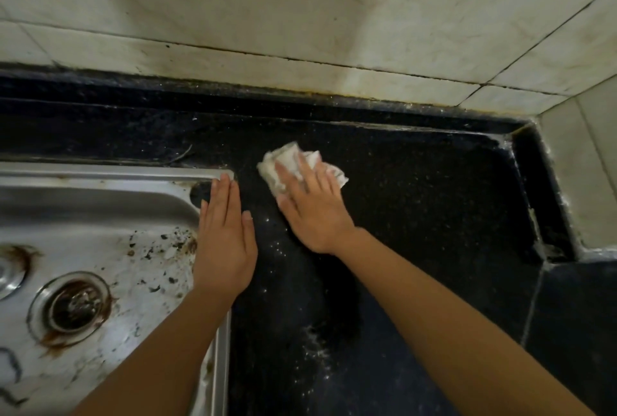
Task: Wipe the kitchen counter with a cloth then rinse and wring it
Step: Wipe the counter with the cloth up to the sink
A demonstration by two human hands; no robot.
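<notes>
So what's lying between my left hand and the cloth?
Nothing but bare dark counter separates the left hand and the cloth, per the head view.

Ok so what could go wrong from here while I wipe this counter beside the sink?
The cloth is bunched small under your right hand, so strokes may miss the white specks lying nearer you on the counter. Sweeping them left could drop them into the sink, which holds dark debris near the drain. Your left hand lies flat at the sink's edge, in that path, and may catch the crumbs.
</notes>
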